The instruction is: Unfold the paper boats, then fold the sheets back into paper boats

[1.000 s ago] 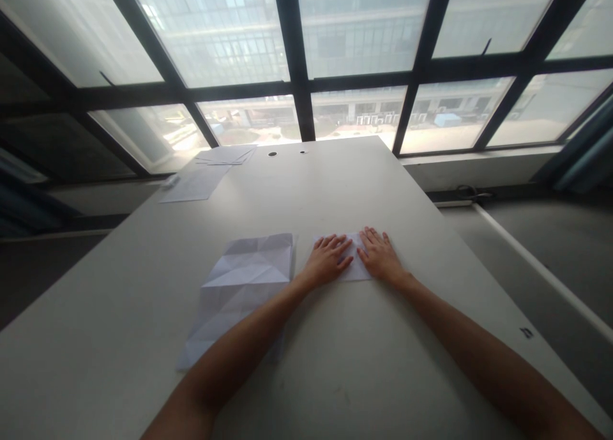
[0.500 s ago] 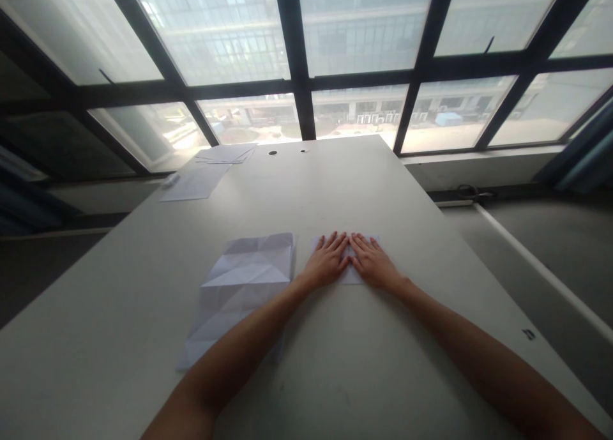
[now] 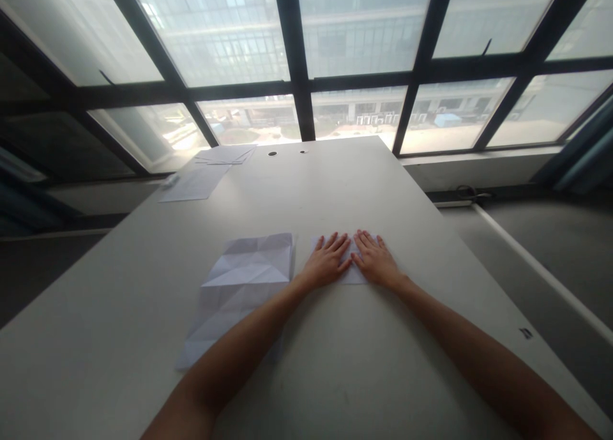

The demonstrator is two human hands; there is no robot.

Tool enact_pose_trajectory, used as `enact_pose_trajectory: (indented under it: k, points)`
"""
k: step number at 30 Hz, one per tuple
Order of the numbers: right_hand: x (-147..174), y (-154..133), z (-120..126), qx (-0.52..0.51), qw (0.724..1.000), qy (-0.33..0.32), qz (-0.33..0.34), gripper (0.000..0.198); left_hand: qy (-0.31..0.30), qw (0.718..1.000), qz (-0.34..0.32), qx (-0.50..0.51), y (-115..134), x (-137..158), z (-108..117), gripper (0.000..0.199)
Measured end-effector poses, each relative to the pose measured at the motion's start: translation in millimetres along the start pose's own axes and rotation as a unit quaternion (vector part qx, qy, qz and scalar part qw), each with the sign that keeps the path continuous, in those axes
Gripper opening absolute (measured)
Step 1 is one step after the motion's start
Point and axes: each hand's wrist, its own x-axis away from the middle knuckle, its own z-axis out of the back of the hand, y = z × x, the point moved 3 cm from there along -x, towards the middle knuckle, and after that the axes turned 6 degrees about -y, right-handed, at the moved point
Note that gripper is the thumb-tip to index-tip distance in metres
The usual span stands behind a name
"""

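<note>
A small white folded paper [image 3: 353,276] lies flat on the white table [image 3: 330,338], mostly covered by my hands. My left hand [image 3: 327,261] rests palm down on its left part, fingers stretched out and slightly spread. On the right part lies my right hand [image 3: 375,258], also flat, its fingers pointing away from me. The two thumbs nearly meet over the paper's middle. To the left, a larger creased sheet of white paper [image 3: 249,271] lies on the table, and my left forearm hides its lower right portion.
Loose white sheets [image 3: 196,183] lie at the table's far left corner. Two small round holes are near the far edge, one of them a dark-centred hole [image 3: 272,153]. A small dark mark [image 3: 525,333] is near the right edge. Large windows [image 3: 359,37] stand beyond.
My right hand has shifted slightly to the right, so its fingertips are farther from those of my left hand. My left hand and the papers stay where they were.
</note>
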Motion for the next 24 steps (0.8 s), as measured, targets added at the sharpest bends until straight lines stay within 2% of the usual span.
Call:
enact_pose_trajectory:
  k: [11,16,18,20,22,24]
  points:
    - [-1,16,3,0.020,0.996,0.030,-0.084,0.061,0.001,1.000,0.002,-0.004,-1,-1,-2,0.065]
    - [1,17,12,0.016,0.990,0.076,-0.114,0.061,-0.002,1.000,0.012,-0.006,-2,-1,-2,0.067]
    - [1,10,17,0.010,0.991,0.103,-0.085,0.060,-0.001,1.000,0.013,-0.006,-1,-2,-3,0.066]
    - [2,-1,19,-0.002,0.994,0.107,-0.023,0.059,0.003,1.000,0.014,-0.006,-1,-2,-3,0.066]
    - [2,-12,15,-0.017,0.996,0.074,0.044,0.059,0.007,1.000,0.016,-0.007,-1,-2,-4,0.064]
    - [3,-19,9,-0.026,0.996,0.028,0.083,0.059,0.007,1.000,0.015,-0.008,0,-3,-4,0.061]
